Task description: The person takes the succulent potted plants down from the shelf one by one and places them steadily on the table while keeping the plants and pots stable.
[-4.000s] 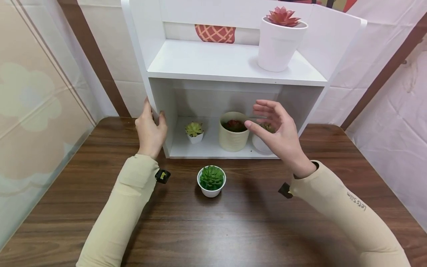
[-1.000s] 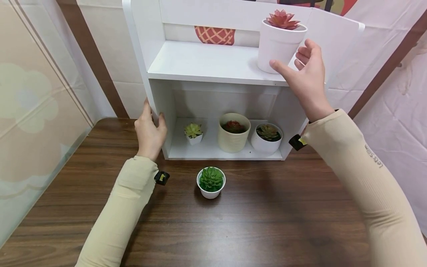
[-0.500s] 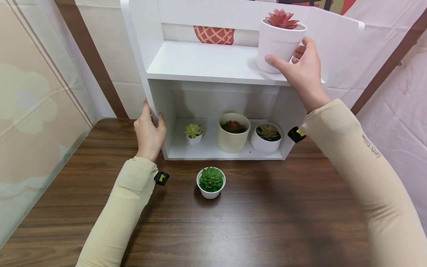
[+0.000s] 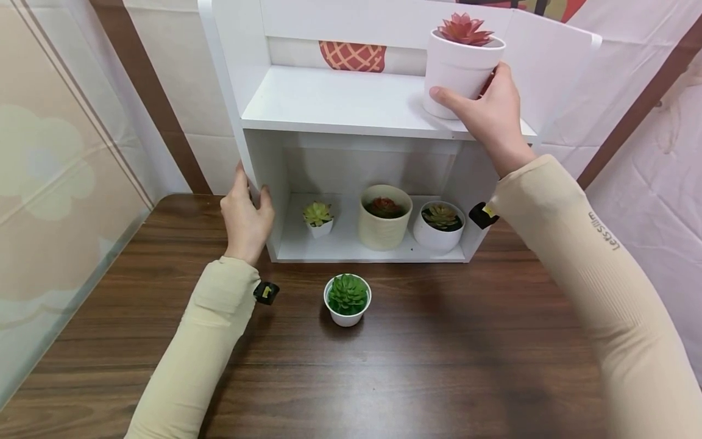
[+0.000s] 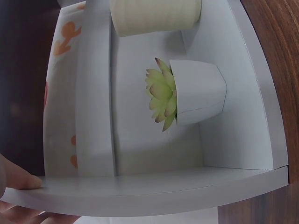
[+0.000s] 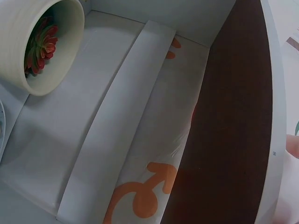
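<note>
Head view only: green plant (image 4: 347,299) on the bench (image 4: 384,378).
Right grip (image 4: 493,119): curled round the tall white pot (image 4: 455,70), low down.
Pot: upright on the upper shelf (image 4: 340,97).
Left grip (image 4: 245,222): holding the side panel (image 4: 269,161).

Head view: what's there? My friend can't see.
A right hand grips a white pot with a red succulent on an upper shelf; the left hand holds the shelf unit's side. Three potted plants sit below; a green one stands on the table.

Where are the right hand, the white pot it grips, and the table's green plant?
Right hand (image 4: 490,117): head view, near thumb's base.
White pot (image 4: 457,68): head view, front wall.
Green plant (image 4: 348,295): head view, leaves.
</note>
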`<state>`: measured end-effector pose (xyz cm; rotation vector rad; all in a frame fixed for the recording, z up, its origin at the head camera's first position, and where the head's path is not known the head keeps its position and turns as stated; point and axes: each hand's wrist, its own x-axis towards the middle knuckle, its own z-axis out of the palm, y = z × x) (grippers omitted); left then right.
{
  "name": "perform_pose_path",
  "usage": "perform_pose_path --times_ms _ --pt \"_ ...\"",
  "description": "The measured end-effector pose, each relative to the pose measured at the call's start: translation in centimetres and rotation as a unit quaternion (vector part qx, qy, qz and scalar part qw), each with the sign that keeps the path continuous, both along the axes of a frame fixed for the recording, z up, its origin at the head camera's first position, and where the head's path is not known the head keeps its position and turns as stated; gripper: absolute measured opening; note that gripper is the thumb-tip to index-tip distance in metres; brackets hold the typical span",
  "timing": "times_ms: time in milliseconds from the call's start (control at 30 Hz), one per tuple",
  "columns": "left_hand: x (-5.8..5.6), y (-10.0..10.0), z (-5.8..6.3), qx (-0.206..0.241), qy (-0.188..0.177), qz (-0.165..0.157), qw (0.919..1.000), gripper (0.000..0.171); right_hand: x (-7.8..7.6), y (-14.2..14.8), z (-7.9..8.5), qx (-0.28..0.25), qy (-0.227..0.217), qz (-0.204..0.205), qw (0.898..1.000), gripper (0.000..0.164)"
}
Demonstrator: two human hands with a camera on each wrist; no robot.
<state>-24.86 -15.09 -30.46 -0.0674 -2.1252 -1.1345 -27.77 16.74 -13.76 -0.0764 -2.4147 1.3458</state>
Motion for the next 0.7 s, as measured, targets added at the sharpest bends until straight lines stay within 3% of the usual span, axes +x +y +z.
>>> perform_pose_path --times_ms 700 --pt "0.22 0.01 0.09 0.001 0.004 0.009 0.9999 0.041 0.0 -0.09 -0.08 -0.004 -0.005 -0.004 1.0 0.082"
